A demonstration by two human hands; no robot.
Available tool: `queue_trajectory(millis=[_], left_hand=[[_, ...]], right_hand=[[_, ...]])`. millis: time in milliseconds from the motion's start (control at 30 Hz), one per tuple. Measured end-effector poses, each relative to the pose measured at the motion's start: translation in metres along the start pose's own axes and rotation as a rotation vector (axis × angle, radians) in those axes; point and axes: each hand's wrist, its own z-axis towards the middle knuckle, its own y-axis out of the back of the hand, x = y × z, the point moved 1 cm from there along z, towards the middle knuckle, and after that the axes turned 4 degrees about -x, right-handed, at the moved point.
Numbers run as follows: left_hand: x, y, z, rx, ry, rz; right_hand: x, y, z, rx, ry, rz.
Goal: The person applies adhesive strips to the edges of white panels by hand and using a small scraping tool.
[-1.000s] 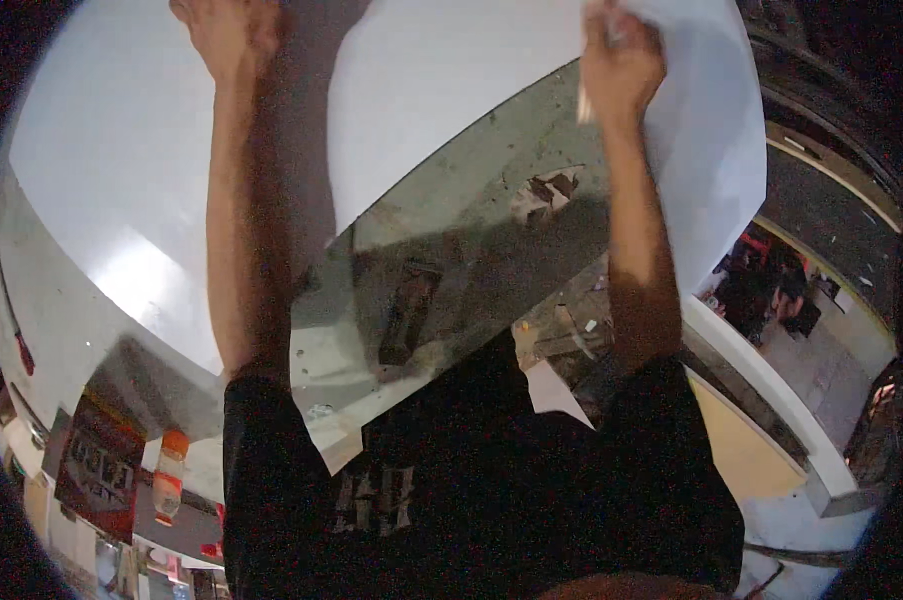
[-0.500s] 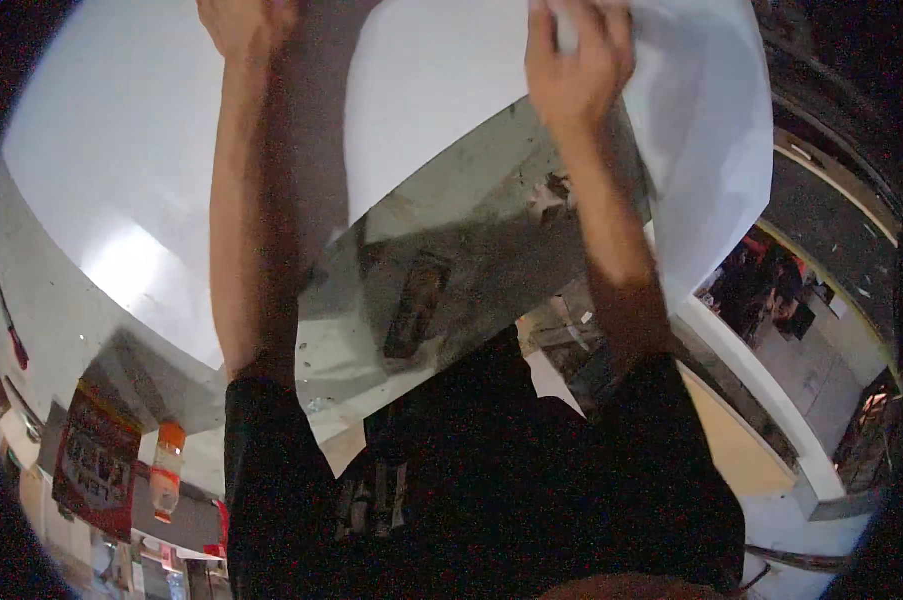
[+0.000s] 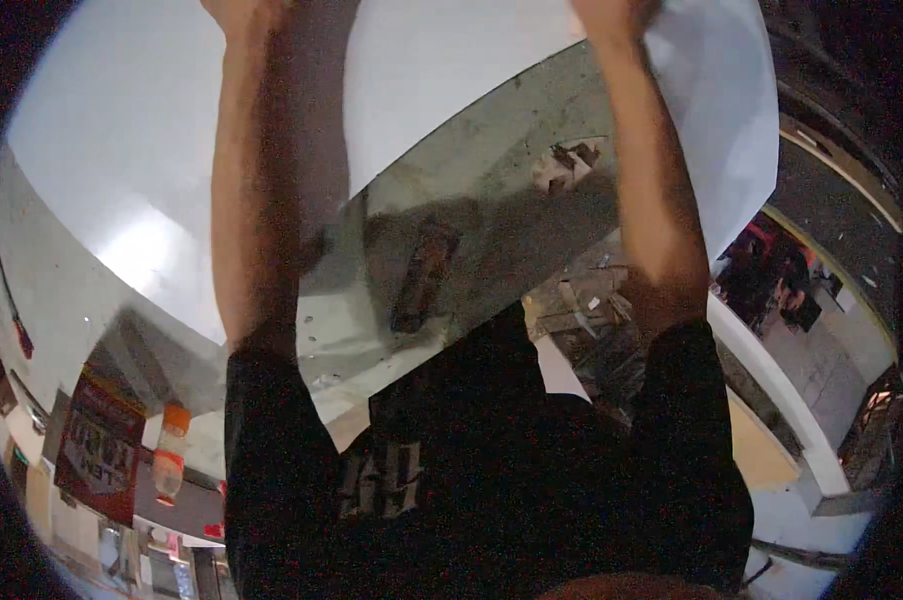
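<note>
A large white sheet (image 3: 452,85) with a glossy face spreads across the far part of a worn grey-green table (image 3: 502,250). Over its far left part my left hand (image 3: 250,14) reaches to the upper edge of the view, which cuts off its fingers. My right hand (image 3: 617,14) is over the sheet's right part, with its fingers also out of the picture. Whether either hand grips the sheet cannot be seen. Nearer me on the table lie a dark, flat, oblong block (image 3: 427,275) and some torn pale scraps (image 3: 569,165).
At the left stand a dark red can (image 3: 102,450) and a clear bottle with an orange cap (image 3: 170,460). A thin tool with a red handle (image 3: 22,338) lies at the far left. Wood offcuts (image 3: 592,300) litter the space below the table's right edge.
My right hand has moved farther away and to the right, so its fingers have left the view. My left hand has barely moved. The pale scraps are now uncovered.
</note>
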Motion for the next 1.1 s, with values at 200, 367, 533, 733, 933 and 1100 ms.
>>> queue_trajectory(millis=[200, 367, 533, 733, 933, 1100], left_hand=[[0.001, -0.008, 0.002, 0.028, -0.032, -0.008], [0.004, -0.015, 0.001, 0.028, -0.03, -0.078], [0.01, -0.008, -0.001, 0.031, 0.04, -0.003], [-0.01, -0.005, -0.01, 0.012, 0.07, -0.113], [0.016, -0.008, 0.005, -0.039, 0.018, 0.001], [0.014, -0.007, -0.002, -0.022, 0.011, -0.082]], right_hand=[[0.011, 0.012, -0.073, -0.087, 0.144, 0.191], [-0.03, -0.016, 0.006, -0.193, 0.275, 0.035], [-0.01, 0.025, -0.09, 0.083, 0.141, 0.205], [-0.008, -0.004, -0.025, -0.079, 0.206, -0.002], [0.019, 0.019, -0.09, -0.071, 0.274, 0.229], [0.002, -0.002, -0.045, -0.066, 0.249, -0.143]])
